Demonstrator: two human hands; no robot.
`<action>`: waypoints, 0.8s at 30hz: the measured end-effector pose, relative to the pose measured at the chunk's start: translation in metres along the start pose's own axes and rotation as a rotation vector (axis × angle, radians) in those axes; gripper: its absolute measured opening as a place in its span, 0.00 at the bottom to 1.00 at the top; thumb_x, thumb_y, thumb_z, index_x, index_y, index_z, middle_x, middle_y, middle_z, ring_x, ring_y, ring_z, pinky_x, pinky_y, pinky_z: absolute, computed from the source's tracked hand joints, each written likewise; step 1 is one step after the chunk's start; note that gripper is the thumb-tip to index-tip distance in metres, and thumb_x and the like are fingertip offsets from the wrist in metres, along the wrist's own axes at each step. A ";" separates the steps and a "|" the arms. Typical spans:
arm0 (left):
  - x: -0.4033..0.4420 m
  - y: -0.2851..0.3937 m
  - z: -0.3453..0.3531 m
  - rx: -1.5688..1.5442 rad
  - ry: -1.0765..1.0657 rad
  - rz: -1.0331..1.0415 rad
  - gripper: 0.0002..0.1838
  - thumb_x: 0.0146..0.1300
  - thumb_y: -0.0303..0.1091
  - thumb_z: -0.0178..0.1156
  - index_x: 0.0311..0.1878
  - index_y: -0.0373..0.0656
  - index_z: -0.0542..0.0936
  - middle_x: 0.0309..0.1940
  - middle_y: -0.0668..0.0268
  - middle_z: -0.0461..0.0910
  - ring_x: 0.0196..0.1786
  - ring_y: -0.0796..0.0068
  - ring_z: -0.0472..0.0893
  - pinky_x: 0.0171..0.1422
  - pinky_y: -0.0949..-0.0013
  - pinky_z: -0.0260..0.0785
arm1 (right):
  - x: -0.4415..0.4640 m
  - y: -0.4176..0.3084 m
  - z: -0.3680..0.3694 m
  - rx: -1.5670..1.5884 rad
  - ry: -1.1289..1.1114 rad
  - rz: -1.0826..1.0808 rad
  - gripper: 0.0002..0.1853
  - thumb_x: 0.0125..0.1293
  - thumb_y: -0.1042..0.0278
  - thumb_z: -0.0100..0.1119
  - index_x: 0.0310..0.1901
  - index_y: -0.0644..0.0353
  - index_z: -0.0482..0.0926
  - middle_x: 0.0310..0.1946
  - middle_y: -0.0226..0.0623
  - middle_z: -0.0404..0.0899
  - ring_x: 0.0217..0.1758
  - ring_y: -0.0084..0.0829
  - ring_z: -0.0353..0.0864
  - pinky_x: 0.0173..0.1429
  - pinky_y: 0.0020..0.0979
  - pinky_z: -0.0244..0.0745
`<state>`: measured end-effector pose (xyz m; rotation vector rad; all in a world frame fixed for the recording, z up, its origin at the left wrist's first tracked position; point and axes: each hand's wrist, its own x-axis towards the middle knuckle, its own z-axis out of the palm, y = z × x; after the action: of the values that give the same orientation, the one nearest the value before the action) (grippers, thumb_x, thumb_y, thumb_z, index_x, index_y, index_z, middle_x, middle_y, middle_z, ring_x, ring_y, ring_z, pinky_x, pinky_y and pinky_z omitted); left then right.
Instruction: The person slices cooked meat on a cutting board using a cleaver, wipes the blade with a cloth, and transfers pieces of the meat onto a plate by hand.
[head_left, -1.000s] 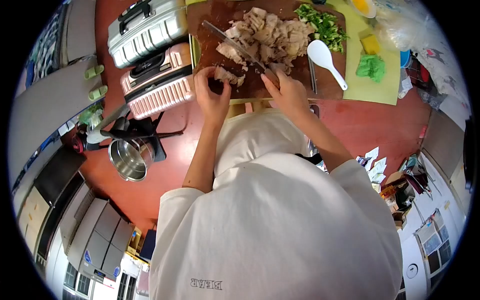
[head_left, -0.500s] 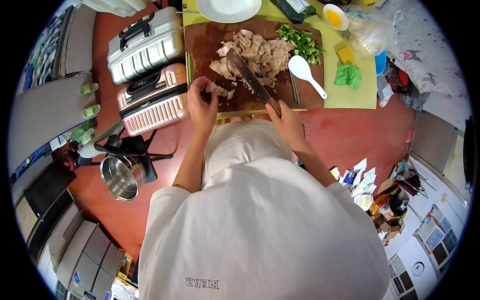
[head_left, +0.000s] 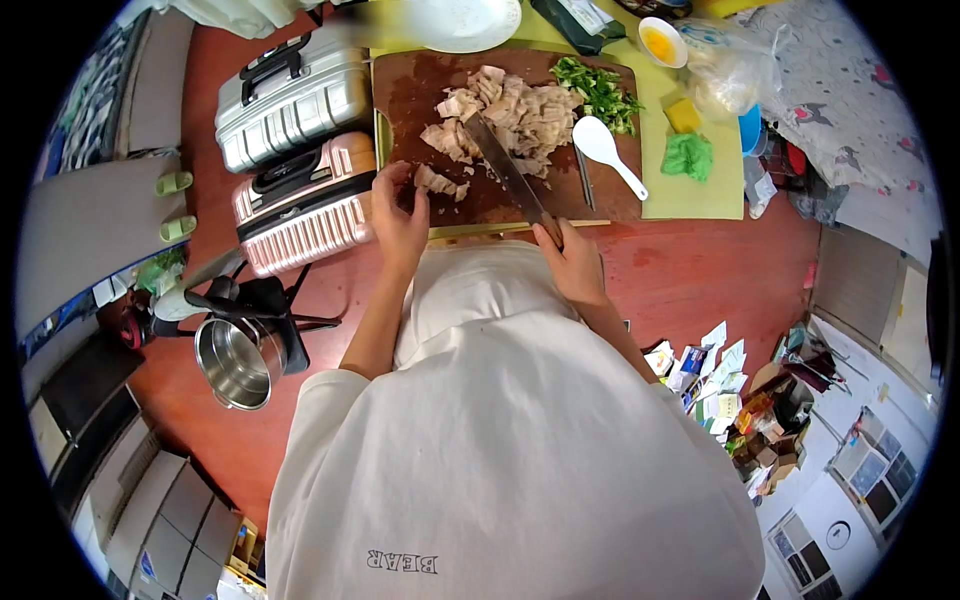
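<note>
My right hand (head_left: 572, 264) is closed around the handle of a kitchen knife (head_left: 508, 172). Its broad blade slants up and left over the cutting board (head_left: 408, 112), with the tip against a heap of chopped cooked meat (head_left: 530, 112). My left hand (head_left: 398, 218) is at the board's front left corner, thumb and fingers apart with a gap between them. Just right of its fingertips lies a small separate strip of meat (head_left: 441, 183). Chopped green vegetable (head_left: 600, 92) sits at the board's back right. A white rice paddle (head_left: 608, 155) and chopsticks (head_left: 584, 178) lie right of the knife.
Behind the board is a white plate (head_left: 465, 25). To the right stand a bowl with yellow contents (head_left: 661, 42), a plastic bag (head_left: 722, 75), a yellow sponge (head_left: 683, 116) and a green cloth (head_left: 687, 157). Suitcases (head_left: 305, 205) border the table's left side; a steel pot (head_left: 237, 360) is lower left.
My left fingers have drawn slightly away from the small meat strip. The knife has shifted only a little, still in my right hand. A yellowish blur now shows at the top left of the table.
</note>
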<state>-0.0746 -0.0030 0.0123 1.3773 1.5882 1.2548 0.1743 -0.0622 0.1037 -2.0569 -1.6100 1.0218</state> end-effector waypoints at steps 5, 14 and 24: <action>0.015 0.038 -0.004 0.091 -0.056 0.151 0.31 0.64 0.31 0.64 0.71 0.45 0.72 0.75 0.57 0.68 0.76 0.53 0.65 0.79 0.54 0.53 | -0.012 0.011 -0.005 0.070 0.141 0.058 0.21 0.74 0.50 0.58 0.41 0.65 0.78 0.28 0.60 0.79 0.35 0.63 0.81 0.36 0.51 0.73; 0.023 0.128 0.108 0.398 -0.657 0.531 0.36 0.69 0.54 0.57 0.79 0.62 0.63 0.83 0.56 0.47 0.83 0.37 0.40 0.78 0.26 0.19 | -0.081 0.074 -0.040 0.316 0.653 0.451 0.19 0.76 0.58 0.57 0.44 0.71 0.79 0.23 0.49 0.77 0.25 0.30 0.74 0.32 0.40 0.71; 0.017 0.166 0.397 0.718 -1.040 0.876 0.35 0.69 0.31 0.54 0.79 0.66 0.62 0.82 0.66 0.54 0.80 0.54 0.58 0.80 0.28 0.37 | -0.179 0.134 -0.042 0.818 1.043 0.734 0.21 0.79 0.57 0.55 0.27 0.58 0.71 0.14 0.22 0.65 0.14 0.15 0.61 0.17 0.25 0.55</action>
<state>0.3415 0.1007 0.0505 2.7270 0.6416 0.0971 0.2794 -0.2645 0.1043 -1.9540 0.0998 0.4393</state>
